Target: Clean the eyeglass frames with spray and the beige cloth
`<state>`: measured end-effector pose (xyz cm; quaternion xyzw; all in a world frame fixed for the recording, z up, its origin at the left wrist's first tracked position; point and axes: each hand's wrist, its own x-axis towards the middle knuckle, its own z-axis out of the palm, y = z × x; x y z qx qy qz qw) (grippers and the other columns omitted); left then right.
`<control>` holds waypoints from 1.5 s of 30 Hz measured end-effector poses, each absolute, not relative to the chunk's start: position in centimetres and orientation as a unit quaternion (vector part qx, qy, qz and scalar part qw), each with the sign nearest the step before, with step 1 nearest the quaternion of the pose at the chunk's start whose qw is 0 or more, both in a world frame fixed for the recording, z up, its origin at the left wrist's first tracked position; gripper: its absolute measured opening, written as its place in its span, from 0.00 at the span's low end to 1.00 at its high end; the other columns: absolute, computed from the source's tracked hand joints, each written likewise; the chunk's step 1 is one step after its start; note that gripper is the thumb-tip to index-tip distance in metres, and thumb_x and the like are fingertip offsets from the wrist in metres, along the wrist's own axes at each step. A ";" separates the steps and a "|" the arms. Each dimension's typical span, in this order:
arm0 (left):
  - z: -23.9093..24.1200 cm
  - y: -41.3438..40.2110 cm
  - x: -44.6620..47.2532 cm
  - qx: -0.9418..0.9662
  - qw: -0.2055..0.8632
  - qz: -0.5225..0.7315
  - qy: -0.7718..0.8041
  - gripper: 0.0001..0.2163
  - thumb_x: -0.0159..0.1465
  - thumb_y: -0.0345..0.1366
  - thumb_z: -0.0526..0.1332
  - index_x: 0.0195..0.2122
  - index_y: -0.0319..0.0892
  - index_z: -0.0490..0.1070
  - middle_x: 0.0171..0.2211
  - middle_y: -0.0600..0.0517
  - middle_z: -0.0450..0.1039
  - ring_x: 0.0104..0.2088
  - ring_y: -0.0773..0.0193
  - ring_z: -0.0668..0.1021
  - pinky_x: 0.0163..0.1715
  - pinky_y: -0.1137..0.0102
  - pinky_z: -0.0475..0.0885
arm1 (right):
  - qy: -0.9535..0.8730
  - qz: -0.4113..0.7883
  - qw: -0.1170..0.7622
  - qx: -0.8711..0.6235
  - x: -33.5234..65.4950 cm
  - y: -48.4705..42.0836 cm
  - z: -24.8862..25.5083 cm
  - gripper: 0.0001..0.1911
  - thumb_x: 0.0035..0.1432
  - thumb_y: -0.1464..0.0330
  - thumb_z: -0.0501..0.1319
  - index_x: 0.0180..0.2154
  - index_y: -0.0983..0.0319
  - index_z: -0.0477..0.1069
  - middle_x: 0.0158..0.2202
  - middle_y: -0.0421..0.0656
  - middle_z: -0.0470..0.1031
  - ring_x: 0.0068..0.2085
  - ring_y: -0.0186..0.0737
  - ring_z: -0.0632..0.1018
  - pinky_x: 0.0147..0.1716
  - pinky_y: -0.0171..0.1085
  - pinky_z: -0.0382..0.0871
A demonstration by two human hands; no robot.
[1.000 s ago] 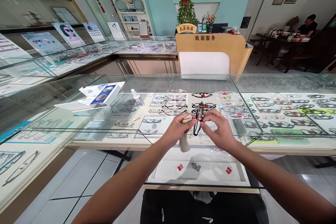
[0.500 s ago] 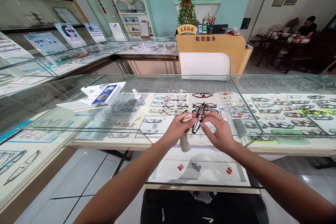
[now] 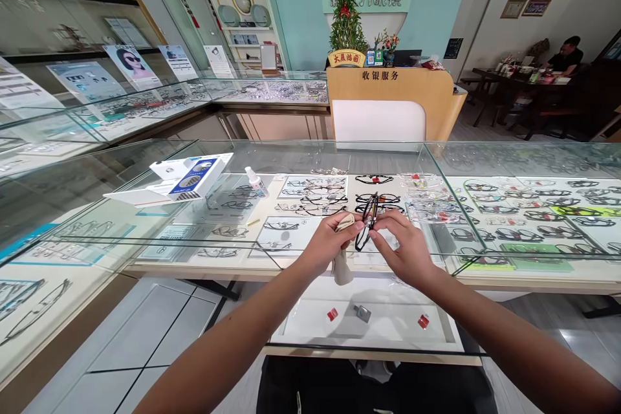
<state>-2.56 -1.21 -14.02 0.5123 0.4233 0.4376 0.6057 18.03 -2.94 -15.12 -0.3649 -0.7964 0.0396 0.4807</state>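
I hold a pair of black-framed glasses upright over the glass display counter. My left hand pinches a beige cleaning cloth against the frame, and the cloth's tail hangs down below the fingers. My right hand grips the other side of the frame with closed fingers. Under the glass lie rows of spectacle frames.
A small white spray bottle and an open white-and-blue box rest on the counter at left. A wooden cashier desk with a plant stands beyond. A person sits at a dark table at far right. More glass cases run along the left.
The glasses have tilted slightly and shifted a little in my fingers while both hands stay together. The view has dipped a touch.
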 end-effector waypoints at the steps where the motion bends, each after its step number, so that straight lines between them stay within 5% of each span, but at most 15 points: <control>1: -14.0 -1.2 -2.6 0.513 0.606 0.436 0.424 0.22 0.58 0.56 0.76 0.40 0.42 0.81 0.24 0.58 0.61 0.24 0.72 0.61 0.26 0.72 0.53 | -0.796 0.045 0.480 -0.366 18.0 -3.0 -15.1 0.02 0.72 0.68 0.64 0.42 0.56 0.73 0.42 0.45 0.80 0.47 0.45 0.83 0.44 0.42 0.77; 12: -14.1 -0.3 -3.6 0.527 0.615 0.422 0.407 0.21 0.59 0.54 0.76 0.41 0.41 0.79 0.26 0.57 0.62 0.26 0.70 0.63 0.28 0.71 0.55 | -0.753 0.254 0.487 -0.363 18.7 -2.6 -14.4 0.08 0.69 0.68 0.63 0.35 0.56 0.70 0.38 0.42 0.73 0.41 0.42 0.76 0.45 0.43 0.70; 18: -14.0 0.3 -4.3 0.496 0.662 0.407 0.388 0.20 0.57 0.51 0.78 0.34 0.41 0.76 0.26 0.57 0.65 0.26 0.70 0.66 0.28 0.71 0.57 | -0.706 0.398 0.483 -0.332 20.0 -1.7 -12.9 0.12 0.69 0.68 0.61 0.29 0.57 0.72 0.36 0.42 0.72 0.41 0.43 0.75 0.46 0.44 0.68; 24: -13.7 -0.1 -3.4 0.454 0.687 0.418 0.384 0.21 0.53 0.51 0.80 0.31 0.39 0.77 0.23 0.57 0.64 0.23 0.71 0.65 0.25 0.72 0.57 | -0.720 0.342 0.481 -0.364 19.9 -1.5 -13.5 0.07 0.68 0.62 0.67 0.38 0.55 0.71 0.39 0.41 0.73 0.43 0.43 0.76 0.48 0.44 0.69; 28: -13.9 -0.4 -2.9 0.434 0.700 0.417 0.384 0.22 0.51 0.49 0.80 0.39 0.38 0.81 0.24 0.57 0.65 0.24 0.72 0.65 0.26 0.73 0.58 | -0.703 0.316 0.498 -0.396 19.3 -1.7 -14.3 0.17 0.61 0.58 0.74 0.39 0.54 0.66 0.41 0.41 0.74 0.45 0.44 0.77 0.51 0.45 0.71; 31: -14.1 -0.4 -2.8 0.431 0.706 0.410 0.383 0.22 0.52 0.48 0.80 0.41 0.38 0.82 0.24 0.58 0.64 0.24 0.72 0.63 0.26 0.73 0.57 | -0.676 0.347 0.509 -0.404 19.2 -1.7 -14.1 0.19 0.61 0.54 0.73 0.38 0.55 0.65 0.39 0.40 0.73 0.43 0.43 0.78 0.49 0.43 0.71; 38: -14.1 -0.4 -3.1 0.432 0.720 0.399 0.368 0.20 0.50 0.47 0.81 0.31 0.38 0.77 0.25 0.56 0.67 0.24 0.72 0.67 0.27 0.73 0.60 | -0.590 0.472 0.529 -0.386 20.2 -1.1 -13.3 0.25 0.64 0.40 0.65 0.35 0.55 0.68 0.36 0.40 0.72 0.45 0.47 0.81 0.55 0.46 0.73; 41: -14.2 -0.4 -3.2 0.438 0.719 0.391 0.372 0.20 0.53 0.47 0.80 0.37 0.39 0.80 0.26 0.56 0.66 0.25 0.72 0.67 0.27 0.73 0.60 | -0.574 0.492 0.537 -0.373 20.4 -1.0 -13.2 0.25 0.65 0.40 0.63 0.37 0.54 0.70 0.38 0.40 0.72 0.45 0.47 0.82 0.60 0.48 0.71; 45: -14.3 -0.4 -3.2 0.447 0.715 0.392 0.369 0.20 0.54 0.47 0.80 0.38 0.38 0.81 0.25 0.57 0.65 0.24 0.72 0.66 0.27 0.73 0.59 | -0.579 0.480 0.514 -0.413 20.1 -1.3 -12.8 0.25 0.59 0.45 0.72 0.50 0.52 0.76 0.42 0.42 0.74 0.46 0.46 0.80 0.52 0.46 0.75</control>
